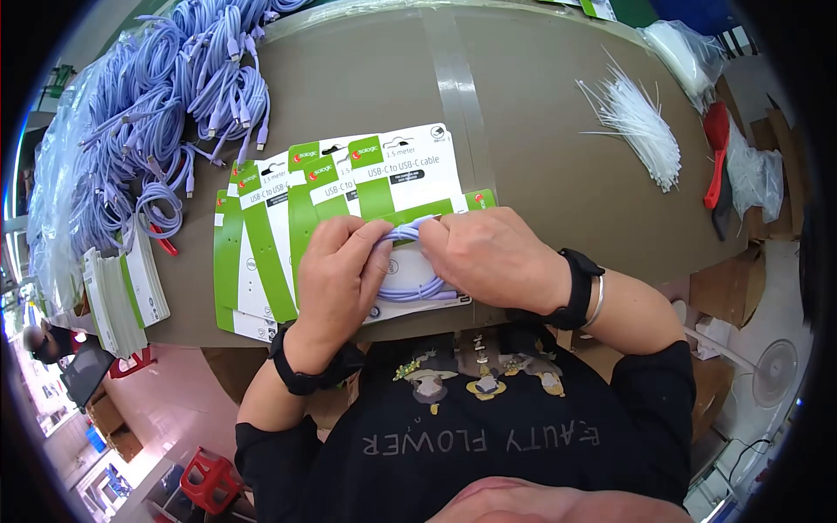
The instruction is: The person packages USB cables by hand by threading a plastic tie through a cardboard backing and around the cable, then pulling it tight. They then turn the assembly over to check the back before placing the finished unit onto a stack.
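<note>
A coiled lilac USB-C cable (411, 295) lies over a green and white packaging card (423, 209) close to the front edge of the table. My left hand (336, 279) pinches the upper strands of the coil between thumb and fingers. From the other side, my right hand (497, 257) has its curled fingers closed on the same strands, near the card's printed end. Its fingertips are partly hidden. Several more printed cable cards (401, 179) lie fanned out and overlapping just beyond and to the left of my hands.
Bundled lilac cables (148, 113) are heaped at the left, with a stack of cards (113, 305) below them. White cable ties (641, 126) lie spread at the right. Beyond them are a plastic bag (684, 57) and a red-handled tool (717, 148) near the table edge.
</note>
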